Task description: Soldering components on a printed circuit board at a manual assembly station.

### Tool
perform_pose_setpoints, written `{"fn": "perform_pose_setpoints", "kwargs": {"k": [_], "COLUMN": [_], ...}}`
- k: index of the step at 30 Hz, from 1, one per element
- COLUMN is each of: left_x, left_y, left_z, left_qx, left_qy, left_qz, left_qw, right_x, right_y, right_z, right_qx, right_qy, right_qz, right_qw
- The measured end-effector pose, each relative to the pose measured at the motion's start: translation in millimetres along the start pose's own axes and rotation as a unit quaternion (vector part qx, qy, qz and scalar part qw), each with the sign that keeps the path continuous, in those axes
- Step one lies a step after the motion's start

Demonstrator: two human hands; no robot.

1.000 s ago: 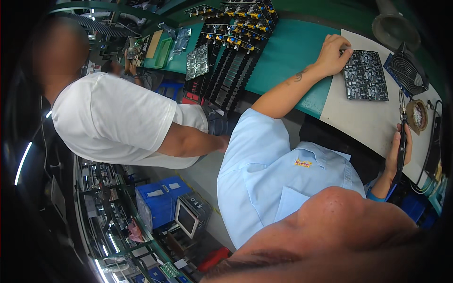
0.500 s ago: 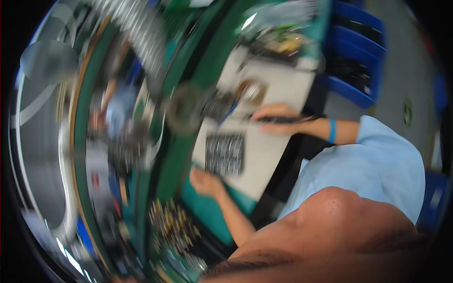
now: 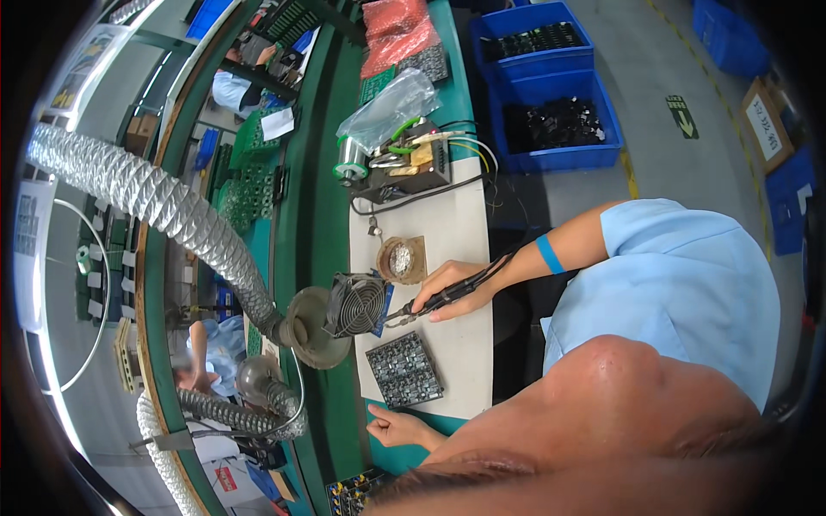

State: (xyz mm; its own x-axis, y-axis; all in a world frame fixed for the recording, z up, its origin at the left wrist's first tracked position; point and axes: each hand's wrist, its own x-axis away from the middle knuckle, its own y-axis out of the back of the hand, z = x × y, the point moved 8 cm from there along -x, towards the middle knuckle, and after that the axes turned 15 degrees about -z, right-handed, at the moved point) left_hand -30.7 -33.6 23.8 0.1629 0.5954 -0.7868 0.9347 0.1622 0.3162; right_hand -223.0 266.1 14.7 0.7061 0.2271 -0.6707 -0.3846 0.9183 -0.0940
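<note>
My right hand (image 3: 454,291), with a blue band on its wrist, grips a black-handled soldering iron (image 3: 443,298) trailing black cables. The iron's metal end is forked and points at the gap between a small black fan (image 3: 357,305) and a circuit board panel (image 3: 404,370). The panel lies flat on a white sheet (image 3: 469,361), densely covered with parts. Close to the panel's lower edge, my left hand (image 3: 396,426) is closed with curled fingers; anything inside them is hidden. A round dish (image 3: 402,261) with shiny metal in it sits beside my right hand.
A fume hose (image 3: 198,215) ends in a round hood (image 3: 318,327) beside the fan. Further up stand a soldering station (image 3: 400,172), a solder spool (image 3: 350,159) and a clear plastic bag (image 3: 391,107). Blue bins (image 3: 559,159) hold black parts. Another person (image 3: 219,353) works across the bench.
My view has turned and sharpened, so the bench lies differently in it. My right hand keeps its grip on the soldering iron, and my left hand stays near the panel.
</note>
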Motion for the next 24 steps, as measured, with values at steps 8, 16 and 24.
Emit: {"fn": "perform_pose_setpoints", "kwargs": {"k": [8, 16, 24], "left_x": [6, 30, 59], "left_y": [-7, -117, -136], "left_z": [8, -108, -180], "left_qx": [-0.038, 0.132, 0.242], "left_qy": [-0.061, -0.196, -0.266], "left_qz": [0.030, 0.137, 0.166], "left_qw": [0.997, 0.962, 0.918], "right_x": [11, 8, 15], "right_y": [13, 17, 11], "right_z": [8, 13, 14], "right_qx": [-0.023, -0.016, -0.051], "right_qy": [0.047, 0.054, 0.081], "right_qz": [-0.031, -0.084, -0.080], "right_qw": [0.998, 0.995, 0.992]}}
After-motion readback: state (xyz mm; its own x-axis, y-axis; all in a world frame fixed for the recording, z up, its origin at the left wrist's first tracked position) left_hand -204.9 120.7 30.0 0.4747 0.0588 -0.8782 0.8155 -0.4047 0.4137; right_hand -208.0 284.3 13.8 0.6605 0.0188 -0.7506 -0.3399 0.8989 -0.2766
